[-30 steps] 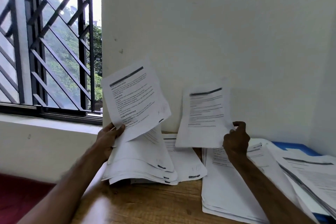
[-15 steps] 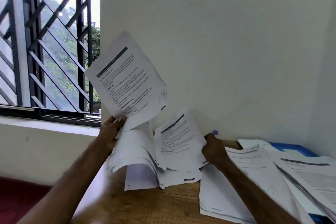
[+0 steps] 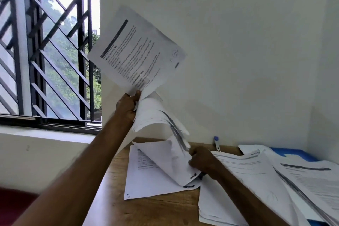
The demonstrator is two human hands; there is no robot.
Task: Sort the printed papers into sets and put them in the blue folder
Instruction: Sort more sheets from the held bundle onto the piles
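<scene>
nearest, the wooden table (image 3: 150, 211) carries a fanned pile of printed papers (image 3: 242, 185) at the right, spreading towards the corner. just left of it a single printed sheet (image 3: 145, 181) lies flat, and over it the right hand (image 3: 201, 163) curls its fingers round the lower edge of a few bent sheets (image 3: 174, 161), pinching them low over the table. behind the pile a strip of the blue folder (image 3: 297, 154) shows from under the papers, against the wall, with a blue-capped pen (image 3: 216, 143) lying near it. higher up, the left hand (image 3: 128, 106) grips a thick bundle of papers (image 3: 152, 113) by one edge; its front sheet (image 3: 135, 55) stands up tilted, the others droop towards the right hand. a barred window (image 3: 45, 51) is at far left
</scene>
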